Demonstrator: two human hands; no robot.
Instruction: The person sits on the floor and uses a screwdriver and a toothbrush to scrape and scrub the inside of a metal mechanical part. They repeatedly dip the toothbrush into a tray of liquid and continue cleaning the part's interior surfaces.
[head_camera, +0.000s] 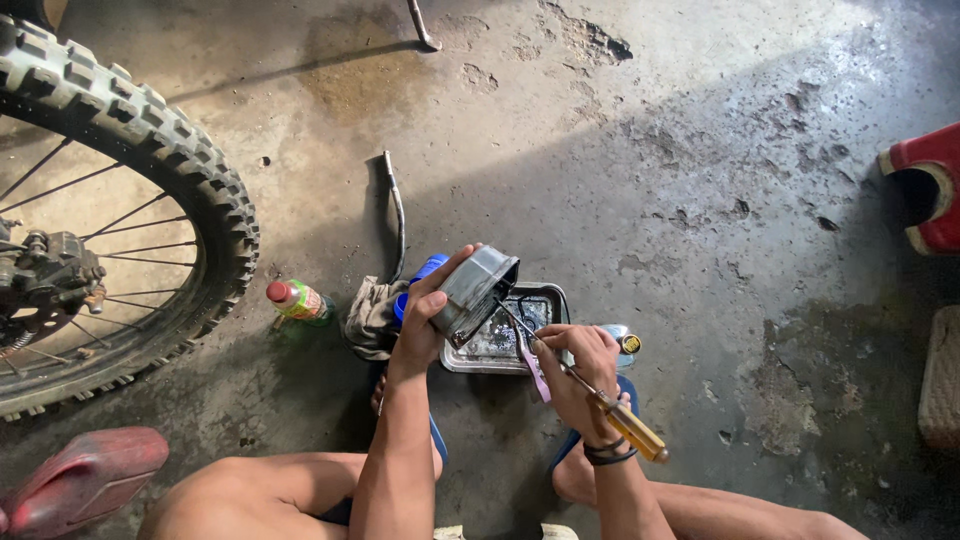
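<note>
Our left hand (420, 325) is closed around a dirty grey box part (475, 292), tipped over a metal tray (553, 297) on the floor, and our right hand (580, 365) is wrapped tight around a screwdriver (600, 400) whose tip pokes into the box. We think the cleaning is only partly done, because the box looks grimy and the tray holds dark wet muck. The big knobby wheel (130, 200) is well off to the left, a bottle (297, 299) and rag (372, 312) lie near, and the bare floor (650, 150) ahead gives us room.
</note>
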